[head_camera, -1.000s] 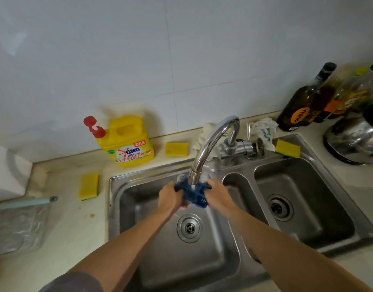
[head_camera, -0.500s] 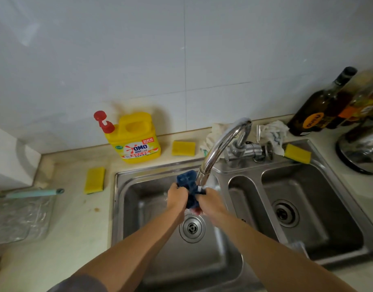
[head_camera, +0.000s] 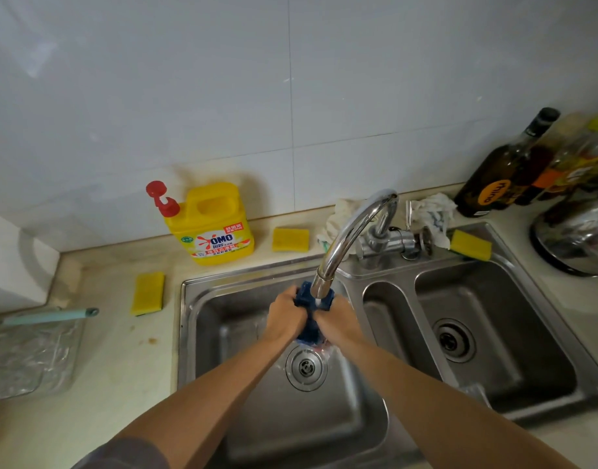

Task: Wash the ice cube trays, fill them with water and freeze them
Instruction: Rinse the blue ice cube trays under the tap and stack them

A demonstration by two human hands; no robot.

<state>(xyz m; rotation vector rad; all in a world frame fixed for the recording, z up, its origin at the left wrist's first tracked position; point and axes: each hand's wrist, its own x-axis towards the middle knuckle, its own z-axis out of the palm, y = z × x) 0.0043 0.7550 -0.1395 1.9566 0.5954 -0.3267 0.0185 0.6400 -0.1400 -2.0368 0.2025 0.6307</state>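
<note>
Yellow detergent jug [head_camera: 211, 225]; three sponges; dark bottle [head_camera: 503, 170] by kettle [head_camera: 576, 236].

Under tap [head_camera: 351, 231], blue ice tray [head_camera: 307, 328], gripped by left hand [head_camera: 285, 316], right hand [head_camera: 338, 321]

You can read "OMO" in red letters on the label of the yellow detergent jug [head_camera: 211, 225] standing on the tabletop [head_camera: 121, 350]; the print beneath it is too small to read. The dark bottle [head_camera: 503, 170] at your right carries an orange oval label whose sideways lettering is unclear.
</note>
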